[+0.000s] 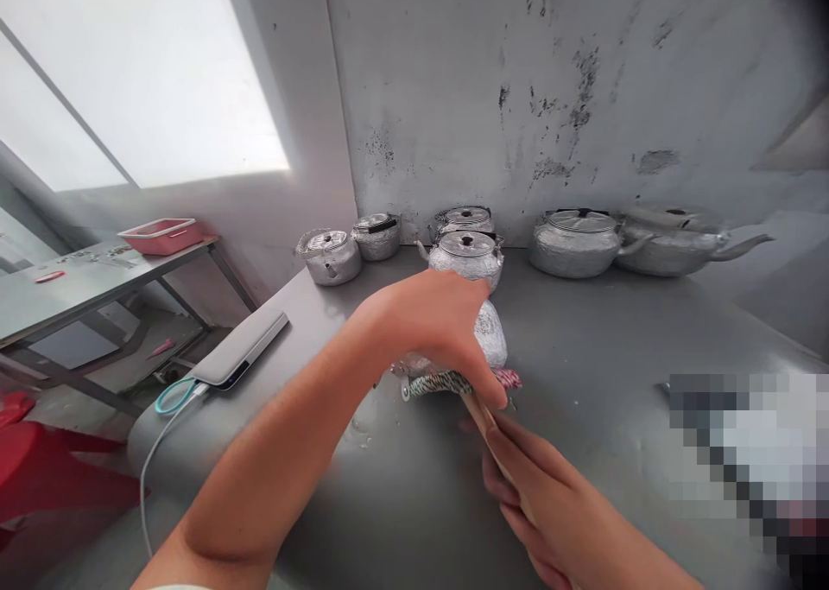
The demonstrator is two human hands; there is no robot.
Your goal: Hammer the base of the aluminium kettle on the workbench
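Kettles (576, 249) stand on the table (583, 348) behind the left hand (437, 314); power bank (241, 352) lies further left

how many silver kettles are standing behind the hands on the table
6: front-left kettle, back-left kettle, rear-middle kettle, front-middle kettle, right kettle, far-right kettle. A partly hidden silvery object by the left hand may be another.

Glare whites out the upper-left panel (148, 72), the upper-right corner darkens, and the lower right is pixelated
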